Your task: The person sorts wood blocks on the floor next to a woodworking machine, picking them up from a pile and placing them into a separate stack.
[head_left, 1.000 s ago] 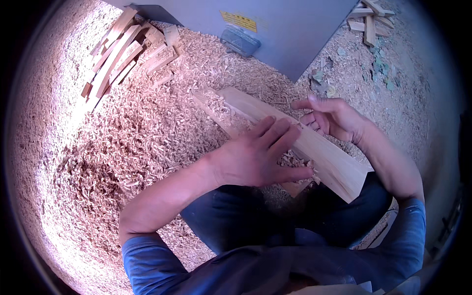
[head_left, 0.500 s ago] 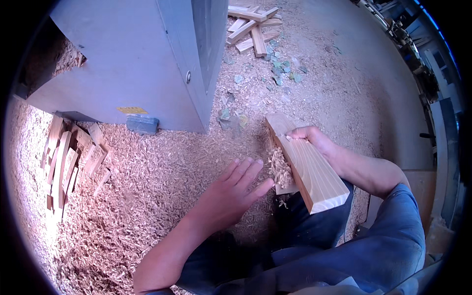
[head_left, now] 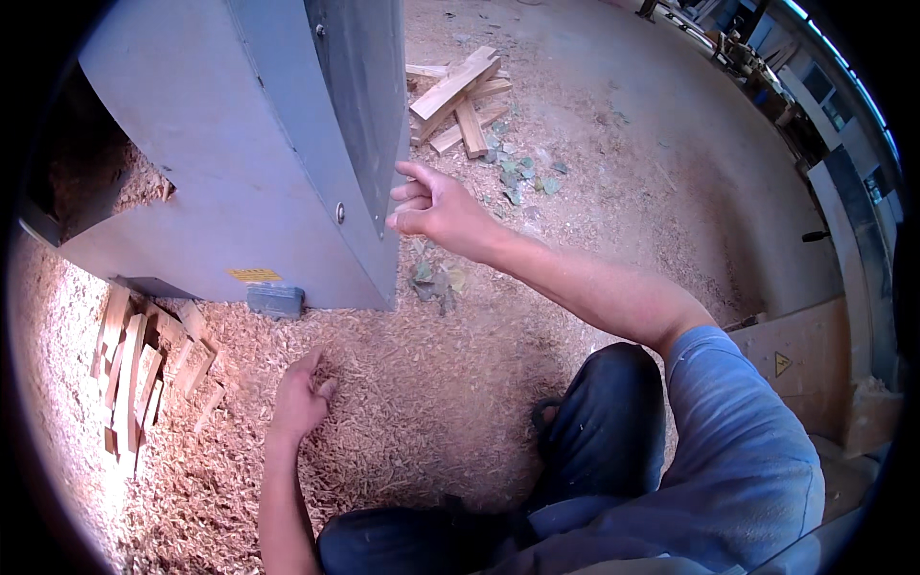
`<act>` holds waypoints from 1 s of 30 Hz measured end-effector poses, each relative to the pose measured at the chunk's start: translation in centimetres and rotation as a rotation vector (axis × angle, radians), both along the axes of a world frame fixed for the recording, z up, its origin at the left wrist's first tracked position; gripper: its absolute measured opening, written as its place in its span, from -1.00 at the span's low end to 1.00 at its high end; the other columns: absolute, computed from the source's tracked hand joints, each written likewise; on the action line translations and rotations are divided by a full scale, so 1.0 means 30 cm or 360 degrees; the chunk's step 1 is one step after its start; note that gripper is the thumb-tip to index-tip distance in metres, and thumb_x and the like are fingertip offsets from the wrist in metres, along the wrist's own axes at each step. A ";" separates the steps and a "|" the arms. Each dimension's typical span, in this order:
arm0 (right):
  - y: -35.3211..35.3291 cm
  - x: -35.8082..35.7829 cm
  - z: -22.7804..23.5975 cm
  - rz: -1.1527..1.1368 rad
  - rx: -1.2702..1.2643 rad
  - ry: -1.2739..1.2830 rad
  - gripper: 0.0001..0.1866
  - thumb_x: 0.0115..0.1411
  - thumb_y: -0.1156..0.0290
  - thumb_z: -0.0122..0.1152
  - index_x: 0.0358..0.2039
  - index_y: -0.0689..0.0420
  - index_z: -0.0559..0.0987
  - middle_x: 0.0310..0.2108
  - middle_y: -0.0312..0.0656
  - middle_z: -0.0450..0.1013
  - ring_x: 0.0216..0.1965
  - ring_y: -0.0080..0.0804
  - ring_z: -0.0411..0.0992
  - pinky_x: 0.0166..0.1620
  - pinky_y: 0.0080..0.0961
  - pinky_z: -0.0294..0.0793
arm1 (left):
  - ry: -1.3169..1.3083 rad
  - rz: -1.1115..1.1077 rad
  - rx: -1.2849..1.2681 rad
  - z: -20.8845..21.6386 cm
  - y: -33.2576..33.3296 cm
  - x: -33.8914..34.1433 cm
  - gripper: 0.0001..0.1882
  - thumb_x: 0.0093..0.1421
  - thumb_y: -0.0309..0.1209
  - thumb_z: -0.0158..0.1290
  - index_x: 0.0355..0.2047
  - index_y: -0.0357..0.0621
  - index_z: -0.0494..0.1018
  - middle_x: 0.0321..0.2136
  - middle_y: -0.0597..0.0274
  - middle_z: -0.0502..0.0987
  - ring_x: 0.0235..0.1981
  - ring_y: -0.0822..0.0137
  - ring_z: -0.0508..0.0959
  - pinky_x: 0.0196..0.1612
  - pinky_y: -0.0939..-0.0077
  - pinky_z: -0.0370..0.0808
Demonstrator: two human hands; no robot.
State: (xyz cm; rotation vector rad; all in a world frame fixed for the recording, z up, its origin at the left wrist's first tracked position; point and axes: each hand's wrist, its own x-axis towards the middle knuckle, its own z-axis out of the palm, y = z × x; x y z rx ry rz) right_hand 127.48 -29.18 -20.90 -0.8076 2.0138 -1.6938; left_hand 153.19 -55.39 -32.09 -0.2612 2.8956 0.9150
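“Several wood strips (head_left: 455,86) lie crossed on the floor (head_left: 613,144), far centre. Why so?”

“Probably set down loosely, each propping another. The right hand (head_left: 441,211) is nearest, fingers half-curled but open, seemingly empty, before the grey cabinet (head_left: 240,182); contact cannot be told.”

“And the left hand (head_left: 302,398)?”

“Loosely open, seemingly empty, low above shavings (head_left: 431,402).”

“The surface and room?”

“Shavings lie thick near and left, thinning far right toward a cluttered workshop wall (head_left: 815,91).”
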 end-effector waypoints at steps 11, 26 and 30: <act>-0.142 0.126 -0.014 -0.0292 -0.0129 0.1147 0.06 0.02 0.33 0.40 0.41 0.40 0.00 0.34 0.30 0.02 0.40 0.22 0.04 0.43 -0.08 0.08 | -0.0098 0.1039 -0.0657 -0.280 -0.522 0.370 -0.26 0.11 -0.45 0.19 0.30 -0.41 0.25 0.33 -0.33 0.18 0.37 -0.24 0.15 0.45 0.05 0.13; -0.388 0.142 -0.002 -0.0676 -0.0364 0.1273 -0.24 0.20 0.28 0.47 0.26 0.34 0.28 0.12 0.01 0.38 0.10 -0.29 0.42 0.12 -0.37 0.44 | -0.0246 0.1222 -0.1209 -0.211 -0.750 0.462 -0.19 0.08 -0.36 0.15 0.38 0.01 0.18 0.44 -0.05 0.12 0.47 -0.06 0.04 0.50 0.00 -0.08; -0.437 0.134 -0.040 -0.0735 -0.0478 0.1232 -0.39 0.20 0.39 0.46 0.16 0.31 0.37 0.03 -0.05 0.47 0.00 -0.36 0.47 0.05 -0.44 0.48 | -0.0643 0.1108 -0.1173 -0.168 -0.835 0.433 -0.04 0.00 -0.39 0.20 0.44 0.13 0.10 0.46 0.00 0.05 0.49 -0.01 0.00 0.51 0.03 -0.09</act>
